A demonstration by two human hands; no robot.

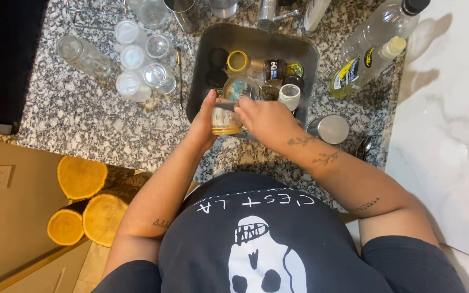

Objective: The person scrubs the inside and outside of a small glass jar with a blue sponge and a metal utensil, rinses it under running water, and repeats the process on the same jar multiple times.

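Left hand [204, 122] clasps a small clear glass jar with amber contents [226, 120] over the grey metal tray's [309, 51] front edge; right hand [264, 118] grips its top. Likely fragile, slippery; hold the sides.

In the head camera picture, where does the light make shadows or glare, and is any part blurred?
Head view: even indoor light; the plastic bottles throw soft shadows rightward onto the white marble surface; small glare on the round metal lid; right hand and the jar in the left hand look slightly soft; the top-left corner is dark.
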